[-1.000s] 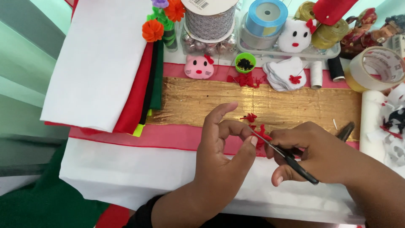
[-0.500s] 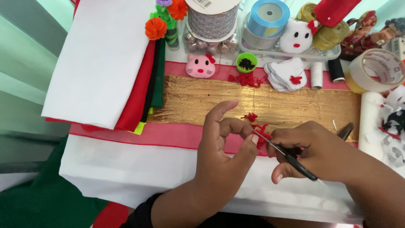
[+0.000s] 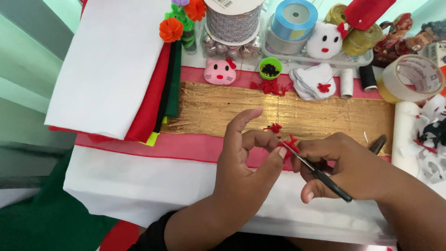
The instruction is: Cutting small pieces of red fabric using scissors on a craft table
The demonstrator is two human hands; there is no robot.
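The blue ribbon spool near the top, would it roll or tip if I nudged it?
The blue ribbon spool appears to lie flat on its side, so it would probably slide, not roll. Being mostly wound ribbon around a hollow core, it is likely light and easily shifted.

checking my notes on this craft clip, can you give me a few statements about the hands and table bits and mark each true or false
1. The left hand pinches a small red felt piece. True.
2. The right hand holds a glue bottle. False: it holds dark-handled scissors, tips at the red piece.
3. The pink cat face lies above the gold strip. True.
4. The blue ribbon spool sits at the near edge of the table. False: it is at the far side, beside the white cat face.
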